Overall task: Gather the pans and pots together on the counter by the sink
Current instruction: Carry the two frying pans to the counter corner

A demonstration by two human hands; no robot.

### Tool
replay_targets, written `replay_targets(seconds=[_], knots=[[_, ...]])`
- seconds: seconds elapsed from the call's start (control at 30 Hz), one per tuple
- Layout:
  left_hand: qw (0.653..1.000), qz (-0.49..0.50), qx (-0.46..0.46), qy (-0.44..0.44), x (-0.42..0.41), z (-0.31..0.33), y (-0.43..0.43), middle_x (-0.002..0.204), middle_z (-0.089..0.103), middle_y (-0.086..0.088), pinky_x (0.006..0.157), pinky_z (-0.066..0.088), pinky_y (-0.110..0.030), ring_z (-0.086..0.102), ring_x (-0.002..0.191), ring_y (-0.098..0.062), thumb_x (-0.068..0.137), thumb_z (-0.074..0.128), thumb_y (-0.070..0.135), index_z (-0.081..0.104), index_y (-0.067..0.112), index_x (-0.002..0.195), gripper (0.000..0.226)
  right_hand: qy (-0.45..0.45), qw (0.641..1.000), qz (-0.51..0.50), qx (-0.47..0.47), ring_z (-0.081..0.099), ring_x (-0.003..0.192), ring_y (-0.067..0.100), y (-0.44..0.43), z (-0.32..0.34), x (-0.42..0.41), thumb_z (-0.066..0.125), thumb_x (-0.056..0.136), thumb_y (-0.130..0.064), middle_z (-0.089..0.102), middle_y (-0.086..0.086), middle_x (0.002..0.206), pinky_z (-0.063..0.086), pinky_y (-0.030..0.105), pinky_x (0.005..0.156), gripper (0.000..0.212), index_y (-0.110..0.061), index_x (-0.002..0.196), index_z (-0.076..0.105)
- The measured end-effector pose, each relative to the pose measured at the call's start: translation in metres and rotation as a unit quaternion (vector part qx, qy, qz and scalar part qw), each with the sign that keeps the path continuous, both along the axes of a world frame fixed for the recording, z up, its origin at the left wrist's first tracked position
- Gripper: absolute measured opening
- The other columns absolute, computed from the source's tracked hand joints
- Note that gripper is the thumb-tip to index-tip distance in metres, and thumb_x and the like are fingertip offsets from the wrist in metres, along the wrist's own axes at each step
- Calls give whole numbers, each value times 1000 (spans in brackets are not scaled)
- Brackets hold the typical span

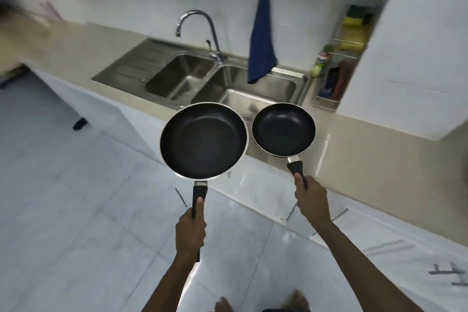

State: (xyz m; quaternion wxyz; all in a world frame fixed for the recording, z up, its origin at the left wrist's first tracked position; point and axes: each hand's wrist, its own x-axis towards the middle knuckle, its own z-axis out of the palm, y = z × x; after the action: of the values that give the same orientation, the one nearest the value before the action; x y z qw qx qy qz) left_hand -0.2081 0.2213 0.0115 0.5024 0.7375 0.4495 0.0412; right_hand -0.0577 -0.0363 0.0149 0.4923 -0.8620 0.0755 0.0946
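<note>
I hold two black non-stick frying pans in the air in front of the sink. My left hand [190, 232] grips the black handle of the large pan [203, 140], which hangs over the counter's front edge and the floor. The small pan [283, 129] is held by its handle in my right hand [310, 200], over the near rim of the right sink basin. The two pans sit side by side, almost touching. The beige counter [367, 159] runs along the wall on both sides of the steel double sink [300, 78].
A curved tap [200, 30] rises behind the basins. A blue cloth [262, 40] hangs from the wall over the right basin. A wire rack [342, 63] with sponges and bottles stands at the sink's right. White cabinet fronts lie below; pale floor tiles to the left.
</note>
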Motion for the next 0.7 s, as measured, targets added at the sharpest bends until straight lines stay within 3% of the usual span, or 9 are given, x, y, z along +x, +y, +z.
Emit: replay_targets(seconds=[0.1,0.3,0.4,0.5,0.7], knots=[[999,40,2,-3,-26,3,64,51,52,0,37,39,-22,48,40,-11,93,41,68,54,14,66,62,5,999,39,5,49,56,24,77,3,-4,46,101,-47,56,8,64,42,36,57,44,-10,76,51],[994,112,19,4,-71,11,197,53,53,-1,37,39,-22,49,41,-13,92,41,70,55,11,69,64,-9,993,114,20,54,55,23,235,11,-11,49,101,-42,61,7,67,44,34,55,35,-12,83,55],[989,145,24,8,-82,16,262,53,55,-2,37,40,-22,51,42,-13,90,40,72,58,10,70,68,-10,989,141,48,52,40,10,309,13,-8,51,101,-38,60,2,59,41,25,42,28,-15,86,57],[982,189,8,7,-79,12,327,54,57,-3,36,41,-23,51,39,-14,91,36,72,62,6,75,72,-8,984,167,68,47,33,5,384,13,4,52,101,-35,58,1,54,36,19,33,24,-17,86,58],[973,229,21,-2,-25,9,458,59,63,-6,36,42,-21,56,42,-16,96,30,66,64,7,77,71,0,975,205,80,48,33,6,535,11,58,53,100,-39,60,2,55,37,20,33,24,-23,83,56]])
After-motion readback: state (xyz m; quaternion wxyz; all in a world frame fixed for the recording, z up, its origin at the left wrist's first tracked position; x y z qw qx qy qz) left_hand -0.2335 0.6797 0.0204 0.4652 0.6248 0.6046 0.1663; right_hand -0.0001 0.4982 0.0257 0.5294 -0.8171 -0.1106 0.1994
